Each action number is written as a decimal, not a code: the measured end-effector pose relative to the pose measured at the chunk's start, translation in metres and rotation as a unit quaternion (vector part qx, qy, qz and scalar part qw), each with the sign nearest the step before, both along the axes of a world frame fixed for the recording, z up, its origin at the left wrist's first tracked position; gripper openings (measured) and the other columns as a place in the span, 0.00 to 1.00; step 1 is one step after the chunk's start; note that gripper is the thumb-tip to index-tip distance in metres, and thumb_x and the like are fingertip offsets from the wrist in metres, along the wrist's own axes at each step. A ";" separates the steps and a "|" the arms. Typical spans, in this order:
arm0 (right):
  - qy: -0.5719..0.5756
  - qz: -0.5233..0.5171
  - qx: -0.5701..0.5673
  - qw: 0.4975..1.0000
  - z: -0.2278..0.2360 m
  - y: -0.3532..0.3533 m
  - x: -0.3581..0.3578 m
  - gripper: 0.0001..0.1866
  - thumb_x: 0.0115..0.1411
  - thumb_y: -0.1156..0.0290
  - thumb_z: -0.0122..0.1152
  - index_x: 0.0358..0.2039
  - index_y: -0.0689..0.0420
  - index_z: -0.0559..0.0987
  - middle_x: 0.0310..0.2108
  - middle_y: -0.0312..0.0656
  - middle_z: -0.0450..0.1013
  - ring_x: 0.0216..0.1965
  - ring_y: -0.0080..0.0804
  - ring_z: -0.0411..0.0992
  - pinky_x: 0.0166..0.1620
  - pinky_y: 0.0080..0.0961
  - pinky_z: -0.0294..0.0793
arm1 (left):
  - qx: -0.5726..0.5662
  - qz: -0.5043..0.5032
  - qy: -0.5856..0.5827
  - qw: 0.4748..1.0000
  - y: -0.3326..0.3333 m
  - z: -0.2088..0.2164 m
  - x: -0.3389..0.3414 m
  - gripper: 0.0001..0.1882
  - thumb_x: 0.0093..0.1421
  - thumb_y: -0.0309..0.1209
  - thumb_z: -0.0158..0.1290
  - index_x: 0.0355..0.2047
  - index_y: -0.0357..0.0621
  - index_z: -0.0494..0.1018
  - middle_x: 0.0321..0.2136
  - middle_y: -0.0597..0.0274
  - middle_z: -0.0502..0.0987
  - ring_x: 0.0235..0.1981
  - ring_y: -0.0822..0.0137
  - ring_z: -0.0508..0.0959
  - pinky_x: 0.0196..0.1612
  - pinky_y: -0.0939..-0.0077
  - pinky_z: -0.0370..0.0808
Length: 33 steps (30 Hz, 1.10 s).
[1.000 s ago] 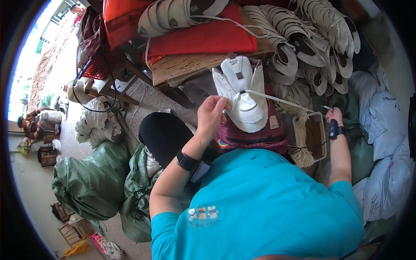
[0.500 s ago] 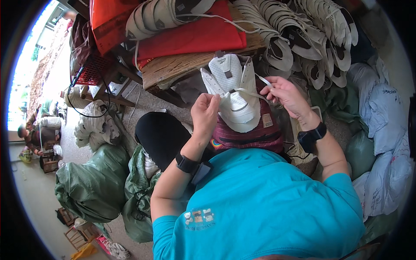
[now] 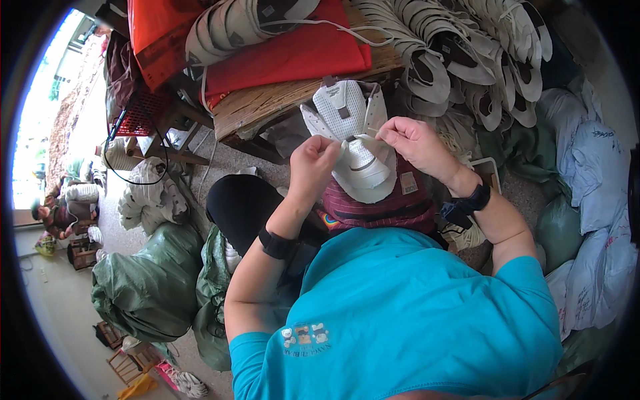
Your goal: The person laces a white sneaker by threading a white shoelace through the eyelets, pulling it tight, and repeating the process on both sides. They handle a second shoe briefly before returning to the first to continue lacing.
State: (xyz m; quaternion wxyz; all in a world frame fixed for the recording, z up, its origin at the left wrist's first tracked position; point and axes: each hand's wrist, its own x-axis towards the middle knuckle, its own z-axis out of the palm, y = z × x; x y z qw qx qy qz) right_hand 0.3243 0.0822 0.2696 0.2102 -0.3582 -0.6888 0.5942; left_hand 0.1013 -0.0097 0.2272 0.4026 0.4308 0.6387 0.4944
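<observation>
A white shoe upper (image 3: 363,175) with a perforated toe rests on my lap over a maroon striped cloth (image 3: 360,212), its toe toward me. Its padded tongue (image 3: 345,107) stands up at the far end, between the spread eyelet flaps. A pale shoelace (image 3: 361,137) runs across the throat at the lowest eyelets. At the left of the throat, my left hand (image 3: 311,167) is closed in a pinch on one side of the lace. My right hand (image 3: 415,145) pinches the other side, close to the right flap. The fingers partly hide both grips.
Ahead is a wooden bench (image 3: 267,112) with a red cloth (image 3: 293,63) and nested shoe uppers (image 3: 223,30). More stacked uppers (image 3: 460,57) hang at the far right. Green sacks (image 3: 147,287) lie left, pale bags (image 3: 597,180) right. Another person (image 3: 50,213) sits far left.
My right hand has moved left and closer to the upper; the lace between the hands now spans a shorter stretch. My left hand stays near the left flap.
</observation>
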 end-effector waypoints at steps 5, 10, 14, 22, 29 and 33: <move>-0.003 -0.019 0.031 0.999 -0.006 0.002 -0.001 0.10 0.68 0.68 0.57 0.38 0.61 0.80 0.28 0.28 0.74 0.32 0.12 0.69 0.37 0.14 0.70 | 0.094 -0.095 0.314 0.940 -0.004 0.025 -0.008 0.08 0.57 0.31 0.59 0.31 0.39 0.75 0.25 0.59 0.72 0.28 0.54 0.75 0.36 0.63 0.75; -0.014 -0.017 0.099 0.995 -0.013 0.007 -0.012 0.09 0.66 0.69 0.59 0.34 0.61 0.80 0.27 0.29 0.74 0.31 0.13 0.68 0.34 0.19 0.70 | 0.199 -0.170 0.447 0.855 0.007 0.060 -0.025 0.23 0.44 0.24 0.66 0.42 0.41 0.71 0.48 0.54 0.69 0.49 0.52 0.73 0.49 0.58 0.73; -0.092 0.021 0.186 0.978 -0.010 0.017 -0.019 0.10 0.63 0.69 0.60 0.28 0.62 0.78 0.25 0.35 0.75 0.27 0.22 0.72 0.30 0.27 0.71 | 0.168 -0.232 0.456 0.843 0.018 0.068 -0.032 0.22 0.45 0.26 0.65 0.41 0.43 0.71 0.43 0.57 0.70 0.47 0.52 0.73 0.49 0.58 0.72; -0.207 0.102 0.560 0.796 0.004 0.007 -0.040 0.07 0.54 0.67 0.62 0.26 0.56 0.75 0.25 0.42 0.71 0.32 0.45 0.73 0.36 0.39 0.70 | 0.122 -0.247 0.485 0.830 0.025 0.066 -0.039 0.11 0.45 0.30 0.65 0.29 0.47 0.77 0.35 0.59 0.70 0.44 0.54 0.73 0.46 0.59 0.70; -0.177 0.164 0.573 0.783 0.053 0.022 -0.048 0.20 0.46 0.65 0.72 0.36 0.56 0.73 0.40 0.44 0.67 0.44 0.44 0.70 0.45 0.38 0.72 | -0.023 -0.174 0.393 0.903 0.041 0.050 -0.029 0.12 0.54 0.39 0.59 0.31 0.44 0.81 0.42 0.56 0.74 0.50 0.54 0.72 0.48 0.55 0.71; -0.218 0.235 0.529 0.786 0.060 0.035 -0.051 0.18 0.47 0.64 0.71 0.35 0.56 0.73 0.39 0.42 0.68 0.40 0.44 0.71 0.40 0.40 0.75 | -0.046 -0.193 0.500 0.843 0.043 0.060 -0.021 0.16 0.53 0.43 0.59 0.34 0.45 0.82 0.44 0.57 0.74 0.52 0.56 0.71 0.48 0.53 0.70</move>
